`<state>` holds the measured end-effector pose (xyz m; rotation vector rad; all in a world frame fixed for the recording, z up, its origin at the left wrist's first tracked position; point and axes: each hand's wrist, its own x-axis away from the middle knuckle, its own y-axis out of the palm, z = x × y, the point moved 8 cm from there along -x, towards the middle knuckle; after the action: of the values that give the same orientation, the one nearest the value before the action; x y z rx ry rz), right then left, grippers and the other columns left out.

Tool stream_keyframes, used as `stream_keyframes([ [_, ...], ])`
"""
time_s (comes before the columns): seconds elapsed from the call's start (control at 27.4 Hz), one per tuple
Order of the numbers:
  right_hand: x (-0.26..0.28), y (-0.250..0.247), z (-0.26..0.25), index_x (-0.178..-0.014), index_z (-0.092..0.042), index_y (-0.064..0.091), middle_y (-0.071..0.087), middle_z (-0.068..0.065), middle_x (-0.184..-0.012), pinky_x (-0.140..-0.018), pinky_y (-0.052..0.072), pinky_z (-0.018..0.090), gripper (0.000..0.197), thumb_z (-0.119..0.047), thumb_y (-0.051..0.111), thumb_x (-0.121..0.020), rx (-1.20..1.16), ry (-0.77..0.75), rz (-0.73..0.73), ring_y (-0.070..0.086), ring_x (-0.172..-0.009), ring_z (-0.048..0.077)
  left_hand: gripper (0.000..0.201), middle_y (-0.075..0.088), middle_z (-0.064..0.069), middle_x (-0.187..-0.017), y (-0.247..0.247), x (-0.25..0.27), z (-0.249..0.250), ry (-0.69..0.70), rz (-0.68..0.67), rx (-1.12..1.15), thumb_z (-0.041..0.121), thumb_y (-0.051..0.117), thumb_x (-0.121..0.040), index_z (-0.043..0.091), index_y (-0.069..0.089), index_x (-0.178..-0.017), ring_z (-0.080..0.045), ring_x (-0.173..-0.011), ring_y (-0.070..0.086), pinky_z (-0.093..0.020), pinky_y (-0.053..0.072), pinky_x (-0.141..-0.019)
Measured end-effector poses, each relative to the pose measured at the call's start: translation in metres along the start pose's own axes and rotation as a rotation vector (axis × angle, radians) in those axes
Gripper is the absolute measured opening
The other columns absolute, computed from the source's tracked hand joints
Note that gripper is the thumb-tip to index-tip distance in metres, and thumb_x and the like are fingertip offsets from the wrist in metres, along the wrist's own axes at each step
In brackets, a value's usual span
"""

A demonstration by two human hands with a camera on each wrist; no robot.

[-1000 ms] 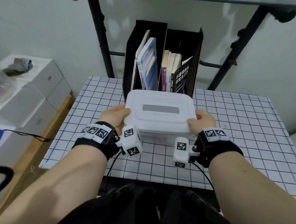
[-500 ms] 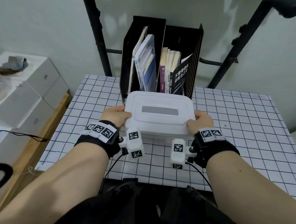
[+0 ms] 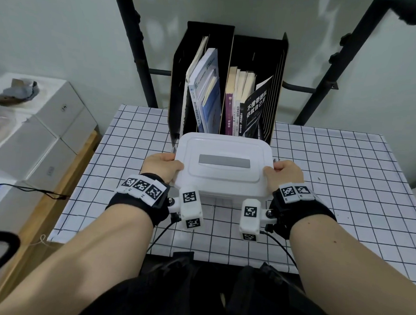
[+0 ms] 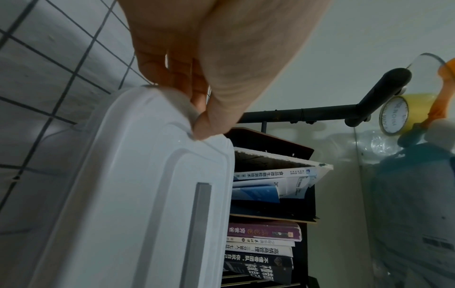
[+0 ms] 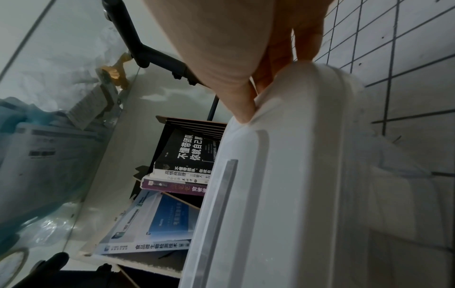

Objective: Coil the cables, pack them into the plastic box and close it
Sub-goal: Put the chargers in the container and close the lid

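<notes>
A white plastic box (image 3: 222, 179) with its lid on, a grey strip across the lid's top, sits in the middle of the checked table. My left hand (image 3: 162, 165) grips the box's left end, thumb on the lid rim and fingers curled under it (image 4: 194, 109). On the opposite end my right hand (image 3: 284, 173) grips the same way (image 5: 256, 93). No cable shows in any view; the box's inside is hidden by the lid (image 4: 152, 185).
A black file holder (image 3: 226, 86) full of books stands right behind the box. Black frame legs (image 3: 133, 45) rise at the table's back corners. White cartons (image 3: 35, 129) are stacked left of the table, above a wooden ledge (image 3: 55, 197).
Both hands keep their hold on the box's ends. The box has shifted slightly toward the file holder; the camera has tilted a little.
</notes>
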<state>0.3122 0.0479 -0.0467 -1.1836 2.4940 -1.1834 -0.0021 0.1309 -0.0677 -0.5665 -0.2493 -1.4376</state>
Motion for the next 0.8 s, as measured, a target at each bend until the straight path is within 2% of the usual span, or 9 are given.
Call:
stream_keyframes([
  [0.07,-0.0022,0.0011,0.0019,-0.092,-0.014,0.062,0.061,0.000,-0.085,-0.067,0.044,0.026,0.012,-0.020,0.061,-0.081,-0.009,0.008,-0.001,0.056,-0.077,0.020,0.034,0.071,-0.010,-0.093,-0.0001,-0.0005,0.0003,0.004,0.015,-0.020,0.009,0.074,-0.074,0.009,0.067,-0.107,-0.019,-0.070,0.061,-0.036,0.053,-0.080],
  [0.11,-0.0035,0.0025,0.0030,-0.089,-0.015,0.061,0.060,-0.001,-0.082,-0.063,0.042,0.025,0.010,-0.021,0.061,-0.080,-0.004,0.012,-0.006,0.056,-0.075,0.020,0.033,0.071,-0.010,-0.093,-0.0004,-0.0014,0.0006,0.010,0.021,-0.022,0.011,0.074,-0.075,0.009,0.067,-0.108,-0.017,-0.065,0.059,-0.032,0.053,-0.076],
  [0.22,-0.0054,0.0053,0.0031,-0.079,-0.014,0.058,0.055,-0.001,-0.070,-0.053,0.036,0.023,0.008,-0.021,0.060,-0.076,0.030,0.021,-0.013,0.054,-0.067,0.024,0.025,0.069,-0.005,-0.080,-0.0004,-0.0023,0.0017,0.020,0.021,-0.038,0.010,0.072,-0.078,0.011,0.069,-0.103,-0.012,-0.052,0.054,-0.018,0.043,-0.053],
  [0.36,-0.0059,0.0028,0.0021,-0.091,-0.011,0.062,0.062,0.003,-0.087,-0.064,0.046,0.027,0.016,-0.018,0.060,-0.077,0.042,0.057,-0.007,0.060,-0.078,0.025,0.025,0.063,0.003,-0.073,-0.0013,0.0000,0.0037,0.042,0.029,-0.030,0.004,0.069,-0.079,0.016,0.067,-0.100,-0.013,-0.055,0.055,-0.016,0.040,-0.047],
  [0.47,-0.0040,0.0009,0.0030,-0.093,-0.011,0.060,0.060,0.003,-0.089,-0.065,0.044,0.028,0.016,-0.015,0.059,-0.078,0.057,0.068,0.000,0.058,-0.080,0.025,0.023,0.063,-0.004,-0.080,-0.0026,0.0004,0.0029,0.055,0.039,-0.051,0.002,0.069,-0.079,0.015,0.065,-0.097,-0.012,-0.051,0.049,-0.010,0.034,-0.035],
  [0.55,-0.0037,0.0014,0.0036,-0.091,-0.012,0.060,0.063,0.005,-0.092,-0.066,0.044,0.028,0.015,-0.017,0.059,-0.078,0.053,0.061,0.002,0.059,-0.081,0.025,0.023,0.064,-0.007,-0.090,-0.0032,-0.0002,0.0030,0.056,0.051,-0.064,0.003,0.070,-0.078,0.011,0.066,-0.099,-0.016,-0.057,0.053,-0.012,0.043,-0.047],
  [0.66,-0.0049,0.0007,0.0061,-0.094,-0.018,0.060,0.065,0.006,-0.099,-0.071,0.050,0.031,0.020,-0.022,0.061,-0.074,0.066,0.075,0.011,0.061,-0.087,0.026,0.035,0.069,-0.010,-0.104,-0.0042,0.0000,0.0017,0.044,0.084,-0.080,0.006,0.073,-0.075,0.008,0.065,-0.109,-0.022,-0.078,0.062,-0.028,0.053,-0.078],
  [0.73,-0.0052,0.0005,0.0089,-0.108,-0.019,0.059,0.061,0.008,-0.111,-0.077,0.051,0.033,0.035,-0.026,0.063,-0.074,0.090,0.103,0.006,0.060,-0.095,0.028,0.044,0.067,-0.010,-0.110,-0.0073,-0.0007,0.0018,0.035,0.132,-0.123,0.011,0.075,-0.073,0.010,0.060,-0.115,-0.023,-0.083,0.063,-0.030,0.052,-0.080],
  [0.8,-0.0038,0.0008,0.0106,-0.124,-0.015,0.052,0.056,0.011,-0.123,-0.076,0.047,0.031,0.051,-0.026,0.064,-0.076,0.091,0.143,-0.025,0.056,-0.093,0.027,0.057,0.061,-0.011,-0.121,-0.0099,0.0004,0.0041,0.010,0.157,-0.209,0.019,0.076,-0.072,0.013,0.054,-0.124,-0.025,-0.092,0.063,-0.029,0.050,-0.080],
])
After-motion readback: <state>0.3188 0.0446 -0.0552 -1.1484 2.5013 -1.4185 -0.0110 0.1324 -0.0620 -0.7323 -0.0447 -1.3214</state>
